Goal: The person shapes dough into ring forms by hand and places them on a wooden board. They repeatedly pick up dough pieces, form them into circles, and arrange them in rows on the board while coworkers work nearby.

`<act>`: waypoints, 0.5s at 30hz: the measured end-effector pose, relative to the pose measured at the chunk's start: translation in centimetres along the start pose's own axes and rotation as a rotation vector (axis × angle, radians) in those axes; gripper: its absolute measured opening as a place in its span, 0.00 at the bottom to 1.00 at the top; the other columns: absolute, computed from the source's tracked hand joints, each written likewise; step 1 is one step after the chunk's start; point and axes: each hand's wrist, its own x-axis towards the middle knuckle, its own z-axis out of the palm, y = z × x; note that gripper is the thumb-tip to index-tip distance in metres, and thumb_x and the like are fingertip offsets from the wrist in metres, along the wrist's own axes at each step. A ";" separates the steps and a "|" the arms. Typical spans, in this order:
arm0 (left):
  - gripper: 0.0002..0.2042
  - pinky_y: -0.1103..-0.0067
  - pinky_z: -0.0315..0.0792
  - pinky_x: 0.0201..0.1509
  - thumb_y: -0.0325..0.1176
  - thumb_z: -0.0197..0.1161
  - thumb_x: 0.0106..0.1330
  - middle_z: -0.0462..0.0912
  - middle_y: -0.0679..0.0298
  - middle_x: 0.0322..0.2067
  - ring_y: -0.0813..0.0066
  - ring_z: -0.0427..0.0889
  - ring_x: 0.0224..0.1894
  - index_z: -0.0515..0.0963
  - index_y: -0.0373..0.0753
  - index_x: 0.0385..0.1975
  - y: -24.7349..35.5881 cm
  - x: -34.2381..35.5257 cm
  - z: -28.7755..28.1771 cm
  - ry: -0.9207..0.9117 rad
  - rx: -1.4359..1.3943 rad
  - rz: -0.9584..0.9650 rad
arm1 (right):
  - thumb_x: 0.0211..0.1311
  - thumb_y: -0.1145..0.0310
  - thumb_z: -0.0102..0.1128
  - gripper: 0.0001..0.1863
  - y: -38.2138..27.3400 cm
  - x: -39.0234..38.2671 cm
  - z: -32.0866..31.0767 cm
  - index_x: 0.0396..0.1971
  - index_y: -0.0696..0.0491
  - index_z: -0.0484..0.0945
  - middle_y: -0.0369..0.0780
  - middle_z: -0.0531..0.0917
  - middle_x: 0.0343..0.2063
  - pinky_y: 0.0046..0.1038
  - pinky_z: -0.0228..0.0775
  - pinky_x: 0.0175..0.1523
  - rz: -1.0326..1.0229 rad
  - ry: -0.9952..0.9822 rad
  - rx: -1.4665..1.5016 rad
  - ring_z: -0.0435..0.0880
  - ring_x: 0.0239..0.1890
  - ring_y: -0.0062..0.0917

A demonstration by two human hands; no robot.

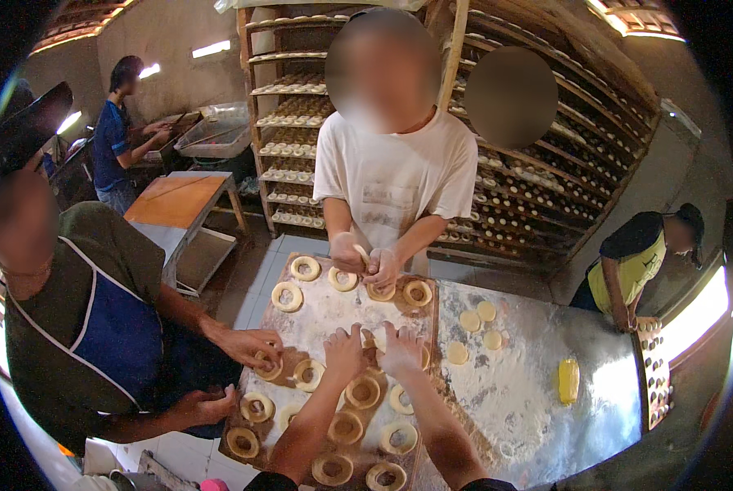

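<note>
Bare forearms (305,434), yours, rise from the lower edge. Your left hand (344,353) and right hand (402,353) sit close together, fingers at a pale dough piece (378,339) between them, over a floured wooden board (305,326). Cannot tell whether either grip is clamped or loose. Dough rings (385,439) lie around. To your right, floured counter (514,401): flat dough rounds (469,321), yellow block (568,382). White-shirted co-worker (395,176) stands opposite.

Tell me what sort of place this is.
Probably a small bakery workshop: dough rings lie on a floured board, and tall racks behind hold rows of similar small pale pieces.
</note>
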 end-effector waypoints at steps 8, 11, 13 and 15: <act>0.36 0.58 0.68 0.52 0.38 0.72 0.52 0.73 0.53 0.45 0.52 0.73 0.50 0.66 0.46 0.64 0.7 0.0 -0.9 0.023 0.008 0.030 | 0.58 0.57 0.62 0.36 4.3 -2.2 -0.5 0.67 0.47 0.62 0.49 0.74 0.53 0.52 0.61 0.62 0.135 0.042 0.281 0.73 0.58 0.44; 0.29 0.59 0.67 0.54 0.37 0.68 0.57 0.72 0.52 0.46 0.51 0.72 0.52 0.71 0.48 0.61 2.6 -1.6 -1.1 0.000 -0.029 0.291 | 0.60 0.59 0.60 0.28 9.4 -4.6 0.4 0.61 0.48 0.70 0.48 0.76 0.52 0.49 0.62 0.62 -0.083 0.046 0.340 0.74 0.57 0.45; 0.23 0.59 0.66 0.55 0.35 0.64 0.61 0.72 0.52 0.47 0.51 0.71 0.52 0.74 0.49 0.59 4.1 -2.6 -1.1 -0.050 -0.015 0.440 | 0.61 0.60 0.58 0.24 11.2 -5.7 2.4 0.58 0.49 0.75 0.46 0.78 0.52 0.49 0.62 0.63 -0.232 0.047 0.291 0.73 0.57 0.46; 0.18 0.60 0.66 0.56 0.33 0.59 0.66 0.72 0.52 0.48 0.51 0.71 0.53 0.77 0.50 0.57 5.6 -2.9 -0.8 -0.159 0.047 0.464 | 0.62 0.60 0.56 0.22 11.9 -6.3 4.6 0.55 0.49 0.79 0.45 0.78 0.54 0.50 0.60 0.64 -0.228 0.022 0.220 0.73 0.57 0.47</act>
